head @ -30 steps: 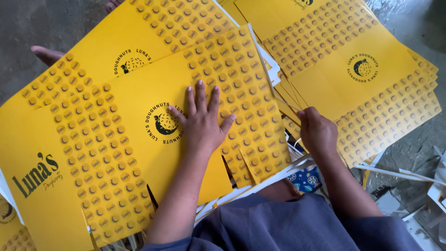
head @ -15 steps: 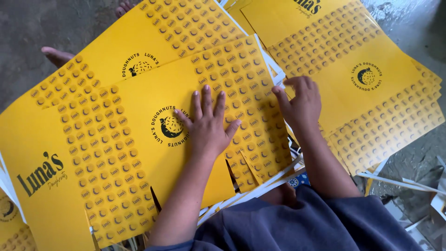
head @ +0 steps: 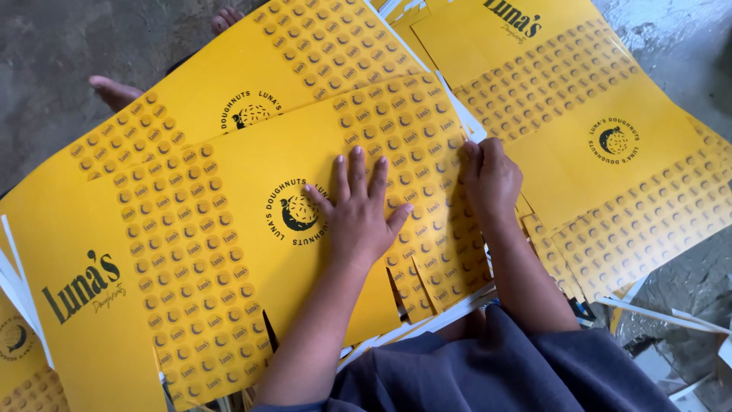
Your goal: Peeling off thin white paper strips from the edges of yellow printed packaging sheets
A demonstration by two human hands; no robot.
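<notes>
Two hands on top yellow sheet [head: 229,252] — left hand [head: 358,217] flat, fingers spread; right hand [head: 492,179] fingers curled at edge, grip unclear.

View: head camera, single. Position: worn above the work, looking steeply down over the person's own forearms and lap. Range: close; the left hand [head: 358,217] and right hand [head: 490,179] sit mid-frame on yellow printed carton sheets [head: 229,252]. Concrete floor [head: 46,46] shows at the upper corners.
</notes>
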